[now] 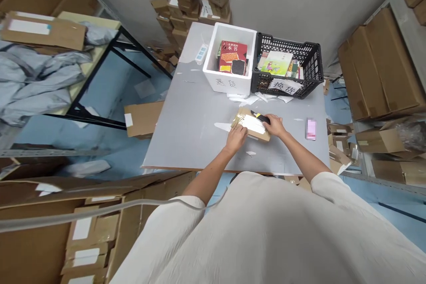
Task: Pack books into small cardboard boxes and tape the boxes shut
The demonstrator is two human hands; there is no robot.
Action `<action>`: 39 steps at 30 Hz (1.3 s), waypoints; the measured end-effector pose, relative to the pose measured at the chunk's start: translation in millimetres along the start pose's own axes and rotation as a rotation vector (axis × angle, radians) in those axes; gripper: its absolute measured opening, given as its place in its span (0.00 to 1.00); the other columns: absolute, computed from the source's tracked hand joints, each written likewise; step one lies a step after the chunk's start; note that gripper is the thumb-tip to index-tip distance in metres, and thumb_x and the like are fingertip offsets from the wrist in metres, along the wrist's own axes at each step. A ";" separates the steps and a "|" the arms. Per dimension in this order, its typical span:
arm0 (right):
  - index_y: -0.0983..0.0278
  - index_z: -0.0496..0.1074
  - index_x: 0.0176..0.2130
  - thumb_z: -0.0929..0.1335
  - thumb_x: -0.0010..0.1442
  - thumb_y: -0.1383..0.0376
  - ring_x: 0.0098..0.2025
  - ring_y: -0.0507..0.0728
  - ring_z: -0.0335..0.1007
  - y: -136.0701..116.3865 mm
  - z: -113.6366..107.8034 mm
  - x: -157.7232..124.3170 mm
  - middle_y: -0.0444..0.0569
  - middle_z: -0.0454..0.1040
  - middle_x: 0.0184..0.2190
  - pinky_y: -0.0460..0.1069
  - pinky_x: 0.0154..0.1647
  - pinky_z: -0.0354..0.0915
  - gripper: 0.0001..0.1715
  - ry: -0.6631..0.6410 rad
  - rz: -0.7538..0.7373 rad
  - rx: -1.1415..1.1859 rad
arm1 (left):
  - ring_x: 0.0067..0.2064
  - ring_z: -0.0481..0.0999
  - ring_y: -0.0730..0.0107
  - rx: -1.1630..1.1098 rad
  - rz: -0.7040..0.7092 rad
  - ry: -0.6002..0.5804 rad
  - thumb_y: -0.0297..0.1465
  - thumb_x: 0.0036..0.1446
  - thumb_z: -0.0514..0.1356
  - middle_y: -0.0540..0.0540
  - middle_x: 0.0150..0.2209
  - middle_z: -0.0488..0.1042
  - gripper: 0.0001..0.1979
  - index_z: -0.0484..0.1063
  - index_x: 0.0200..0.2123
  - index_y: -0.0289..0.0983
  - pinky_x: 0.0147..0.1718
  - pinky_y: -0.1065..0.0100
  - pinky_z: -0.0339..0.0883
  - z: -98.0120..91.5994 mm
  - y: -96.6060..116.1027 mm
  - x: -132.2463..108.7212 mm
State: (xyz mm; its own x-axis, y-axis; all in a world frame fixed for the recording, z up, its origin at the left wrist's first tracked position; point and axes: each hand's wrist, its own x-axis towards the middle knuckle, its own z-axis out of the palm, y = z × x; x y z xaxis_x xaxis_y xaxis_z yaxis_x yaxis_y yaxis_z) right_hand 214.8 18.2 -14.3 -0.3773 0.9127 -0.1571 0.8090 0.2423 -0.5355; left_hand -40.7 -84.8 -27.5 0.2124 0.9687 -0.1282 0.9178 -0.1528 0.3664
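A small cardboard box (260,135) with a white label and clear tape lies on the grey table (179,120). My left hand (236,138) grips its near left edge, fingers resting on the top. In my right hand (274,125) is a utility knife (261,117) with a black and yellow handle, held over the right part of the box. The knife's tip points toward the far left side of the box; I cannot tell whether the blade touches it. Scraps of white paper (239,98) lie just beyond the box.
Behind the box stand a white foam bin (227,83) with books and a black plastic crate (311,69) with books. A pink phone-like item (310,129) lies at right, a power strip (201,54) at far left. Stacked cartons (186,2) and a side table (84,71) surround the workspace.
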 end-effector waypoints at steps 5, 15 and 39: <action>0.61 0.79 0.64 0.69 0.72 0.52 0.62 0.76 0.77 16.5 -3.8 -31.9 0.62 0.84 0.62 0.70 0.67 0.70 0.28 0.071 0.103 0.036 | 0.57 0.84 0.47 -0.101 -0.029 0.049 0.30 0.78 0.52 0.35 0.62 0.79 0.18 0.78 0.61 0.40 0.58 0.50 0.78 1.5 12.6 19.9; 0.56 0.78 0.60 0.71 0.71 0.49 0.52 0.68 0.85 7.1 8.1 -87.2 0.52 0.88 0.51 0.61 0.57 0.79 0.25 0.030 0.191 0.318 | 0.72 0.74 0.48 -0.177 0.026 0.051 0.30 0.76 0.53 0.32 0.73 0.72 0.24 0.74 0.69 0.35 0.73 0.50 0.69 5.6 22.6 45.3; 0.60 0.75 0.57 0.69 0.71 0.46 0.60 0.66 0.79 60.7 17.4 -36.7 0.60 0.79 0.61 0.63 0.66 0.76 0.26 0.217 0.290 0.494 | 0.77 0.63 0.37 0.058 0.225 -0.203 0.23 0.59 0.67 0.31 0.79 0.62 0.54 0.51 0.85 0.46 0.72 0.42 0.59 -0.1 58.8 50.8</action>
State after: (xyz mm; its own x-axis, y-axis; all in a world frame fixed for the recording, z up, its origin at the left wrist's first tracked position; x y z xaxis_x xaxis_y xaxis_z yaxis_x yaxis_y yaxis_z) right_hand 269.9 -6.3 -55.5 -0.0304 0.9774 -0.2094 0.5408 -0.1601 -0.8257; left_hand 24.0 -44.5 -12.3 0.4698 0.8513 -0.2337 0.8565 -0.3755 0.3541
